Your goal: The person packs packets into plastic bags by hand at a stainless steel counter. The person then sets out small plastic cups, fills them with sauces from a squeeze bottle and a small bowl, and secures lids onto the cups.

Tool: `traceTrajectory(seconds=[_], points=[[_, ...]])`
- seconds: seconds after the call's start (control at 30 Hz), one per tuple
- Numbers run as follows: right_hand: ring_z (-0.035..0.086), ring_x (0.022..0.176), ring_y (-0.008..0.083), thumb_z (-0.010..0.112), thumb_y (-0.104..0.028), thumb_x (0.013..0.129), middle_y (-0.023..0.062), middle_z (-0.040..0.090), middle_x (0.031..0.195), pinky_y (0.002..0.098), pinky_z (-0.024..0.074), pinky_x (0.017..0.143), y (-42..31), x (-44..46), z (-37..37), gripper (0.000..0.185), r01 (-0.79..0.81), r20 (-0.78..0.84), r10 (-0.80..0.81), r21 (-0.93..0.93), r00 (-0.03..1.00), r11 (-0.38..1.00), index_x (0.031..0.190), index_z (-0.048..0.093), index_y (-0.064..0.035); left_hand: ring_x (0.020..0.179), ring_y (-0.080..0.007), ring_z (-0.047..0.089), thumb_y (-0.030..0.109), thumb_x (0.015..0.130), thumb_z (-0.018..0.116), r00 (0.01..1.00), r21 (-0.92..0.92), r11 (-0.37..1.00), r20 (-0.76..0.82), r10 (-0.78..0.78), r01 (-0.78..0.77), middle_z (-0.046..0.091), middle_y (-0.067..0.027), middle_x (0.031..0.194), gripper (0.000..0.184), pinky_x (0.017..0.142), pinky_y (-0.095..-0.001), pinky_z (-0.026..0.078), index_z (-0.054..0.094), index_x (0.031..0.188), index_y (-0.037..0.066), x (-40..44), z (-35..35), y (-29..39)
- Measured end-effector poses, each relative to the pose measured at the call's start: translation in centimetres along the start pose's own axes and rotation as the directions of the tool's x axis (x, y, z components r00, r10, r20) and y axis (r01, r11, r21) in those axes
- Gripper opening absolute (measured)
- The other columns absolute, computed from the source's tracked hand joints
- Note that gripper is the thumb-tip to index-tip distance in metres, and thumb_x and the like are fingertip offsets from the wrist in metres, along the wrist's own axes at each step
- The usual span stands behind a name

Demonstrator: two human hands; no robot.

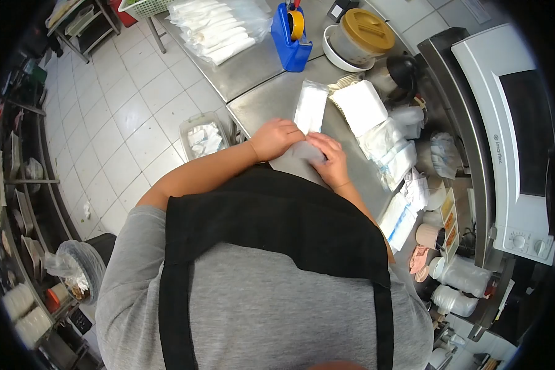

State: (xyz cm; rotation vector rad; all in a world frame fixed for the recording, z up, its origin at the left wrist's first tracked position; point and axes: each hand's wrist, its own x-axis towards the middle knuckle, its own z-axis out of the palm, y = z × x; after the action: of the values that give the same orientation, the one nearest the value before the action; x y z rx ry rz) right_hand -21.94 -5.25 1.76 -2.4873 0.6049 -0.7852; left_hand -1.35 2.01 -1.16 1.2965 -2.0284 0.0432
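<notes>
One clear packet (pixel 312 106), probably light, soft and slippery, lies on the table (pixel 260 106), its near end pinched by the left hand (pixel 276 139) and right hand (pixel 330 159), seemingly the safest place to take hold.

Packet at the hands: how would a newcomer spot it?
On the steel table, find the blue tape dispenser. A narrow, clear-wrapped white packet lies just below it in view. Unlike its neighbours, it touches the left hand and right hand.
</notes>
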Motion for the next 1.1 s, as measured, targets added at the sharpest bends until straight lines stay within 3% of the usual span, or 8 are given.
traceTrajectory(seconds=[0.17, 0.23, 0.33, 0.43, 0.67, 0.77, 0.97, 1.1], points=[[0.057, 0.111, 0.0253, 0.061, 0.006, 0.061, 0.0042, 0.066, 0.11, 0.0386, 0.0393, 0.097, 1.1, -0.5, 0.2, 0.039, 0.069, 0.053, -0.067, -0.025, 0.996, 0.997, 0.095, 0.069, -0.0132, 0.1, -0.0221, 0.058, 0.012, 0.068, 0.071, 0.988, -0.044, 0.988, 0.018, 0.151, -0.15, 0.063, -0.0042, 0.099, 0.04, 0.085, -0.0362, 0.044, 0.062, 0.107, 0.012, -1.0, -1.1, -0.5], [0.058, 0.11, 0.0263, 0.062, 0.004, 0.064, 0.0055, 0.066, 0.11, 0.0384, 0.0408, 0.096, 1.6, -0.6, 0.2, 0.036, 0.053, 0.063, -0.052, -0.014, 0.997, 0.999, 0.095, 0.069, -0.0125, 0.102, -0.0221, 0.056, 0.017, 0.067, 0.074, 0.992, -0.085, 0.995, 0.115, 0.052, -0.043, 0.062, -0.0041, 0.102, 0.044, 0.087, -0.0369, 0.042, 0.06, 0.11, 0.012, -0.3, -2.6, 0.4], [0.058, 0.109, 0.0275, 0.064, 0.002, 0.068, 0.0079, 0.066, 0.111, 0.0382, 0.0439, 0.093, 1.6, -0.9, 0.3, 0.032, -0.233, 0.027, 0.232, 0.171, 0.972, 0.957, 0.097, 0.069, -0.011, 0.105, -0.0223, 0.054, 0.022, 0.065, 0.077, 0.985, -0.114, 0.994, 0.169, 0.014, 0.006, 0.06, -0.004, 0.104, 0.052, 0.089, -0.0377, 0.039, 0.058, 0.113, 0.014, 0.2, -2.8, 0.6], [0.06, 0.107, 0.0286, 0.066, -0.001, 0.071, 0.0099, 0.066, 0.111, 0.038, 0.0467, 0.089, 2.1, -1.0, 0.2, 0.028, -0.306, 0.055, 0.304, 0.308, 0.951, 0.901, 0.098, 0.069, -0.009, 0.103, -0.0224, 0.054, 0.024, 0.064, 0.078, 0.993, -0.097, 0.994, 0.116, -0.035, 0.047, 0.059, -0.0039, 0.103, 0.053, 0.087, -0.0376, 0.039, 0.057, 0.111, 0.014, 0.5, -2.6, 1.1], [0.057, 0.109, 0.0285, 0.064, 0.006, 0.062, 0.0059, 0.065, 0.109, 0.0422, 0.0405, 0.096, 0.4, -1.0, -0.2, 0.032, 0.022, 0.055, -0.022, -0.002, 0.998, 1.0, 0.09, 0.067, -0.0092, 0.094, -0.0189, 0.054, 0.017, 0.07, 0.069, 0.997, 0.062, 0.997, 0.055, -0.047, 0.043, 0.059, 0.0001, 0.089, 0.021, 0.08, -0.0354, 0.04, 0.059, 0.089, 0.013, -0.2, -0.8, 0.8], [0.055, 0.111, 0.0294, 0.064, 0.007, 0.061, 0.0038, 0.062, 0.114, 0.0429, 0.0405, 0.094, -1.5, -0.8, -0.4, 0.03, 0.086, -0.004, -0.087, -0.114, 0.996, 0.99, 0.087, 0.065, -0.0099, 0.102, -0.0192, 0.055, 0.009, 0.069, 0.067, 1.0, 0.013, 1.0, 0.0, 0.02, -0.02, 0.062, 0.0002, 0.098, 0.028, 0.085, -0.0358, 0.041, 0.063, 0.096, 0.013, -0.7, -1.1, 0.4], [0.057, 0.108, 0.0273, 0.065, 0.004, 0.064, 0.0038, 0.065, 0.105, 0.0408, 0.0414, 0.093, -0.8, -0.9, 0.8, 0.027, 0.015, -0.1, -0.002, 0.134, 0.995, 0.991, 0.087, 0.064, -0.0095, 0.106, -0.0219, 0.054, 0.006, 0.066, 0.067, 0.995, -0.054, 0.994, -0.002, -0.095, 0.095, 0.061, -0.0019, 0.109, 0.039, 0.089, -0.0374, 0.042, 0.062, 0.104, 0.012, 0.4, -2.7, 2.5], [0.059, 0.107, 0.0268, 0.067, 0.001, 0.065, 0.0052, 0.067, 0.102, 0.0402, 0.0417, 0.092, -1.0, -0.5, 0.7, 0.025, 0.041, -0.016, -0.041, 0.031, 0.999, 0.999, 0.088, 0.064, -0.0098, 0.1, -0.0242, 0.056, 0.004, 0.063, 0.067, 0.996, -0.071, 0.997, 0.085, -0.013, 0.019, 0.062, -0.0029, 0.103, 0.04, 0.088, -0.0378, 0.042, 0.062, 0.102, 0.011, -0.5, -0.8, 0.4]])
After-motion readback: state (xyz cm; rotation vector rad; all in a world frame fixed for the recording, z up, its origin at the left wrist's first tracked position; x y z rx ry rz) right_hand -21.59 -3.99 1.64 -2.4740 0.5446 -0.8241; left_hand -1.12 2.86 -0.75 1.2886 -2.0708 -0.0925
